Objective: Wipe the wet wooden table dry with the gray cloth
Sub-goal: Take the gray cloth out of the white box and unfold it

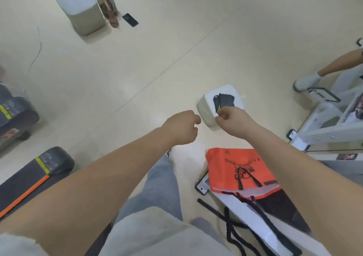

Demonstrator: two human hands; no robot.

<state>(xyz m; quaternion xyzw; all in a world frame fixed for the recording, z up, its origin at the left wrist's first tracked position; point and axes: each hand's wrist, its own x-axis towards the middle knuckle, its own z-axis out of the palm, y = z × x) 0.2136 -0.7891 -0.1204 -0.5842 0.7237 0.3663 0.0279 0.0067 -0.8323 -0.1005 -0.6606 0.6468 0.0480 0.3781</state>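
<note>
The gray cloth (225, 99) lay folded on the white stool (205, 108), just beyond the right hand (231, 118). Its curled fingers reached the cloth's near edge, but I couldn't tell whether they pinched it. The left hand (181, 127), fisted and empty, was farther off.

Cream floor (137, 69) strewn with gear around a white stool (206, 108).

A gray cloth (225, 100) lies on the stool's top. Far beyond it and to the left, a second stool (80, 10), bottles (107, 0) and a phone (130, 20) sit side by side. Just nearer than the stool, an orange bag (241, 169) lies over a white board (245, 206), with black straps (231, 228) beside it. Well left of the stool lie dark rolled mats (53, 161). A white frame (324, 130) stands to its right.
</note>
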